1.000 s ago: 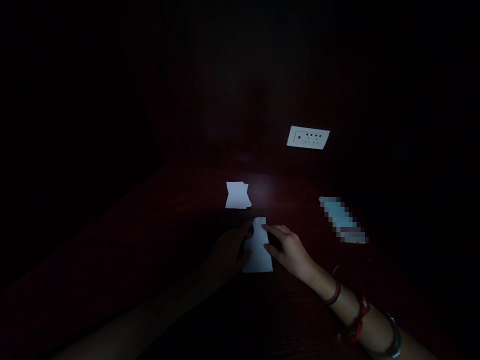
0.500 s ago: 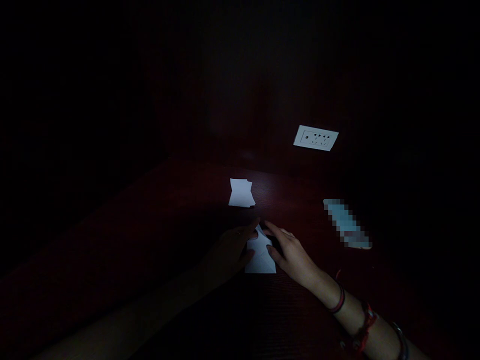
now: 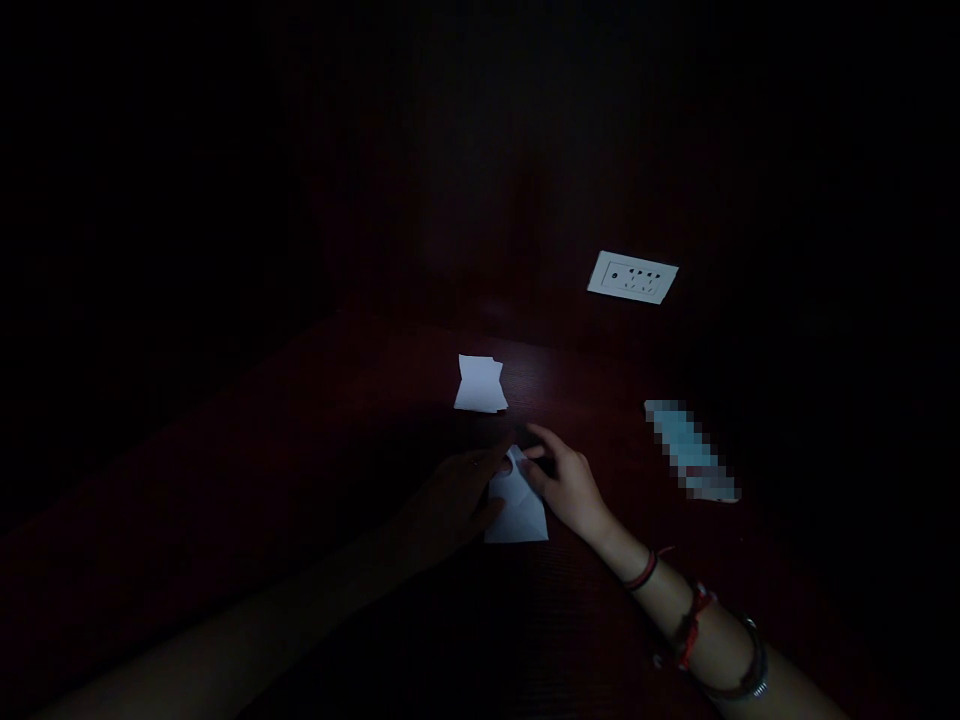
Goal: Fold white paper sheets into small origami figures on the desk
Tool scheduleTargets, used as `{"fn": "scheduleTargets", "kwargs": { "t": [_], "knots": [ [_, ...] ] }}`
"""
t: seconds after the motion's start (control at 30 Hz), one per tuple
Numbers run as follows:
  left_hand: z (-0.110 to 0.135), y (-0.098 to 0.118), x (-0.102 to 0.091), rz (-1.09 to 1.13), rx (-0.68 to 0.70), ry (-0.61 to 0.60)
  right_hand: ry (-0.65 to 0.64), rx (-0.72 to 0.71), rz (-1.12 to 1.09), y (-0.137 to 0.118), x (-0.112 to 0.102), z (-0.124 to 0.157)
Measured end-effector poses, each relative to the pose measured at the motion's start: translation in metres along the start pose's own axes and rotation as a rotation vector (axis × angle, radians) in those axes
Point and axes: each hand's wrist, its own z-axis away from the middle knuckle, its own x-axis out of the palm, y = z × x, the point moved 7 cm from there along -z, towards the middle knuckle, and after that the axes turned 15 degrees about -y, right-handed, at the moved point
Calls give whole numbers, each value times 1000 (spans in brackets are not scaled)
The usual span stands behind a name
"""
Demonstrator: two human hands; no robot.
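Note:
A small white sheet of paper [image 3: 517, 510] lies on a dark reddish wooden table [image 3: 315, 450], its far end folded into a point. My left hand [image 3: 450, 495] rests in shadow along the paper's left edge, fingers pressed on it. My right hand [image 3: 566, 485] lies on the paper's right side, fingertips pinching the folded tip near the top. Bracelets circle my right wrist.
A second folded white paper [image 3: 480, 384] lies farther back on the table. A blurred light-blue flat object [image 3: 690, 450] sits to the right. A white wall socket [image 3: 632, 277] is mounted on the dark panel behind. The room is very dark.
The paper's far end went from a straight rectangle to a folded point. Both hands shifted slightly toward the tip, the right hand moving in and up over the fold.

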Motion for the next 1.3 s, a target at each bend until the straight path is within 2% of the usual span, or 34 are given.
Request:
{"fn": "scheduleTargets", "kwargs": {
  "t": [0.2, 0.4, 0.57, 0.77, 0.9, 1.03, 1.17, 1.3],
  "knots": [
    [-1, -2, 0, -7, -14, -23, -3, 6, 15, 3, 0, 0],
    [-1, 4, -4, -62, -6, -112, -77, -89, 126, -8, 1, 8],
    [0, 6, -2, -168, -1, -48, -72, -126, 230, -19, 1, 5],
    [1, 9, -3, -138, 17, -95, 24, -59, 88, -7, -9, -1],
    [1, 12, -7, -104, 21, -139, -4, -71, -10, 1, -10, -6],
    [1, 13, -9, -77, 15, -147, -19, -2, -96, 11, -8, -9],
    [1, 11, -8, -70, -8, -136, -29, 40, -91, 13, -4, -8],
    [-1, 8, -5, -79, -11, -126, -24, -2, -10, 6, -2, -6]
  ]
}}
